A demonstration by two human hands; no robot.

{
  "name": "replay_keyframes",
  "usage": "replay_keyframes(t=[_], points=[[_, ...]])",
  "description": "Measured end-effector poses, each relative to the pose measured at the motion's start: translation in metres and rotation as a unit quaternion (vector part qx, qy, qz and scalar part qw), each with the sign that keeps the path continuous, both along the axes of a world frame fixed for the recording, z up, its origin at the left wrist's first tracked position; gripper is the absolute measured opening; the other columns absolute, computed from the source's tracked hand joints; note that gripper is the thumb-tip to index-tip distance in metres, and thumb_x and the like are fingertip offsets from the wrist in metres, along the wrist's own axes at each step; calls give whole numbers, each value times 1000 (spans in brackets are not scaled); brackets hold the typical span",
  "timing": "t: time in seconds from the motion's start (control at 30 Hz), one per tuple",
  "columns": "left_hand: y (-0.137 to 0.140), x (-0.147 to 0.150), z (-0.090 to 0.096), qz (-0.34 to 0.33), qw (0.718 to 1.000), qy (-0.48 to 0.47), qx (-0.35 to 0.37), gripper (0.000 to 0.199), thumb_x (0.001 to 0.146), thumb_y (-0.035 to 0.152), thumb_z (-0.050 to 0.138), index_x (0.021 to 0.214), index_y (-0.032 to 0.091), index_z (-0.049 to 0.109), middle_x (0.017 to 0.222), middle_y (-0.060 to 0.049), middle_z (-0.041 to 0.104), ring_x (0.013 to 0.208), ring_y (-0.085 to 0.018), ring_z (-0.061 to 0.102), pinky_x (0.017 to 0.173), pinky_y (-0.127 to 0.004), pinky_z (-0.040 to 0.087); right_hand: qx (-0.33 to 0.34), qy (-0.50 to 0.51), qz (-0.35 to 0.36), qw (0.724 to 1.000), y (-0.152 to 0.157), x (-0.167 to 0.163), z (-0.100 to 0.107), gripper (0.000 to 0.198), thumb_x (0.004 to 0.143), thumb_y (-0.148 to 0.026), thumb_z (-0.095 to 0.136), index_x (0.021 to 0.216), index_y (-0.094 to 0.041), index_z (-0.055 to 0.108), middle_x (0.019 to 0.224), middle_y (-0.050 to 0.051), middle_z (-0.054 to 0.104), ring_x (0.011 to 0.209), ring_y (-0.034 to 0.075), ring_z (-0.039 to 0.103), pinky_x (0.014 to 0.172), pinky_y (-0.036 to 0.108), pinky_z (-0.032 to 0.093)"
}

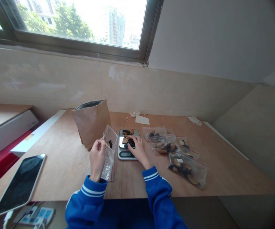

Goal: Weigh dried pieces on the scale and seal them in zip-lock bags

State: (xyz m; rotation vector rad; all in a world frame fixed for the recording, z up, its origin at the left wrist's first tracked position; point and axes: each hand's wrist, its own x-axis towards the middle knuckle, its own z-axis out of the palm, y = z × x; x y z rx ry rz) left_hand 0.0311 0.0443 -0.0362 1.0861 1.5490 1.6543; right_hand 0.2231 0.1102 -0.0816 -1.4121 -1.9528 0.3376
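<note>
Pinched between the fingers of my left hand (97, 158) is the edge of a clear zip bag (113, 138), held up with its mouth partly apart. A dark-and-tan dried piece (109, 144) shows inside it. Just to the right, a small digital kitchen scale (121, 154) lies on the table, its display too small to read. Several dried dark-and-tan pieces (128, 132), perhaps dried mushroom, rest on its shiny plate. My right hand (138, 151) reaches over the scale with its thumb and fingers curled around some of these pieces; the palm side is hidden.
A brown paper bag (92, 122) stands upright at the left, behind my left hand. Several filled zip bags (187, 168) lie to the right. At the back are a white card (142, 120) and crumpled tissue (194, 121). A tablet (20, 183) overhangs the front left edge above a power strip (38, 216).
</note>
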Motion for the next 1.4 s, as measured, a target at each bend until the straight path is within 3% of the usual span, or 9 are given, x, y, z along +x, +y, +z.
replay_keyframes(t=[0.13,0.37,0.6,0.73,0.83,0.97,1.1,1.23,1.4], points=[[0,0,0,2,1000,17,-3,33,84,51,53,75,20,53,96,-7,70,96,-23,63,81,-33,49,14,-14,-37,999,3,4,1,31,86,-22,53,115,-25,62,105,8,60,102,26,50,93,42,41],[-1,1,-1,0,999,32,-6,34,85,52,52,77,19,55,97,-8,70,93,-22,63,81,-32,48,4,-41,-97,994,11,5,-4,22,91,-31,49,107,-22,61,103,8,59,100,27,48,89,42,37],[2,2,-5,2,999,44,0,33,84,51,53,75,19,56,89,-7,71,90,-23,64,78,-32,49,23,-53,-97,994,23,2,-3,21,96,-26,37,95,-18,56,100,10,61,95,26,52,88,42,39],[0,5,-3,2,999,41,2,33,84,50,53,73,19,56,91,-8,72,91,-24,65,80,-33,49,37,12,-75,996,29,-2,8,20,95,-22,35,90,-19,54,97,11,58,92,23,56,83,38,44],[-2,8,0,3,999,49,-6,32,85,49,52,73,19,56,101,-9,72,97,-24,64,85,-33,48,54,116,-72,989,23,-12,31,18,96,-25,37,91,-19,53,95,10,58,91,22,57,82,35,46],[-5,15,2,-2,998,55,-1,29,86,47,52,87,20,62,119,-9,67,105,-24,63,88,-34,48,81,162,0,984,1,-37,76,17,98,-29,40,93,-21,54,94,5,57,91,19,58,84,32,47],[-8,21,3,-24,998,45,35,28,86,45,52,93,20,62,121,-9,66,104,-23,64,86,-33,51,53,45,120,990,-21,-56,106,13,95,-20,46,93,-19,58,96,5,54,87,18,59,83,31,48],[-13,24,4,-5,998,35,43,28,85,46,54,81,19,60,113,-9,69,100,-23,66,84,-33,52,-46,-41,205,977,-32,-60,112,10,92,-16,53,89,-18,63,90,4,59,82,17,60,76,29,47],[-18,25,5,7,999,19,42,29,85,47,54,81,19,58,109,-9,70,94,-22,67,80,-32,53,-101,33,243,964,-34,-61,113,10,91,-19,55,94,-19,65,92,3,67,88,16,63,79,27,46]])
